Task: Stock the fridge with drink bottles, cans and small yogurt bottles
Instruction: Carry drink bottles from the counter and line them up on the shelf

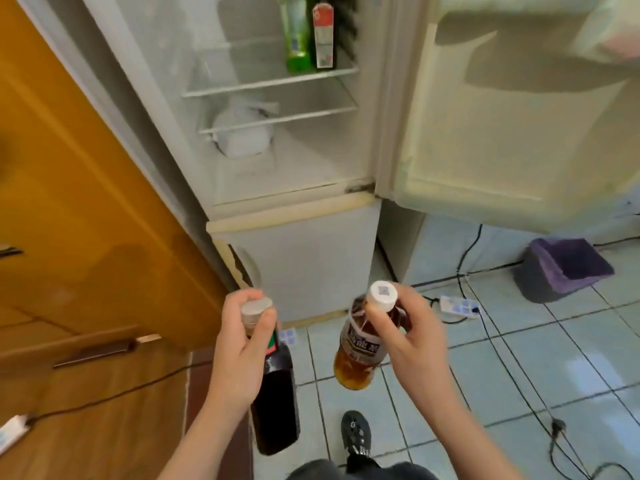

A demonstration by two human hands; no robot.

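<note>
My left hand [239,351] grips the neck of a dark drink bottle [277,403] with a grey-white cap, hanging upright below the fridge. An amber tea bottle [356,355] with a white cap is held by its neck in my right hand [415,344]. Both bottles are in front of the lower fridge door, apart from each other. The fridge [294,181] stands open above; on its upper wire shelf [270,83] stand a green bottle [296,36] and a dark bottle with a red-white label [323,36].
The open fridge door [502,133] swings out to the right. A white bag [242,133] lies on the lower shelf. A wooden cabinet [86,220] is at left. A power strip [459,306], cables and a purple bin [564,268] sit on the tiled floor.
</note>
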